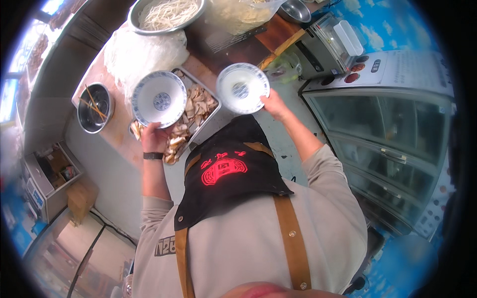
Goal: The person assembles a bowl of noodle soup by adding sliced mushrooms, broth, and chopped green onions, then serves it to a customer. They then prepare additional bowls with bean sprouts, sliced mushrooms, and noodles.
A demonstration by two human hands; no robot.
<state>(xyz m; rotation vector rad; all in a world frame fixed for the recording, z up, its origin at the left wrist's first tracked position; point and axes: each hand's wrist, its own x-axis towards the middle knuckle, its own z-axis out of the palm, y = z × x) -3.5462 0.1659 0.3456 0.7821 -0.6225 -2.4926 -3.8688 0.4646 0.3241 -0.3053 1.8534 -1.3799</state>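
Observation:
My left hand (154,138), with a dark band on its wrist, grips the near rim of a white bowl with a blue pattern (159,99). That bowl hangs over a metal tray (203,126) heaped with sliced food (199,106), possibly mushroom or meat, and hides part of it. In my right hand (275,104) is a second blue-and-white bowl (243,88), held by its right rim beyond the tray's right edge. Both bowls tilt so that their insides show, and neither holds any food that I can see. The fingers beneath the bowls are largely hidden.
A steel bowl of noodles (169,16) and clear plastic bags (145,56) lie at the table's far side. At left stands a steel bowl with wooden chopsticks (95,108). A glass-fronted cabinet (380,123) is on the right, a cardboard box (81,199) low on the left.

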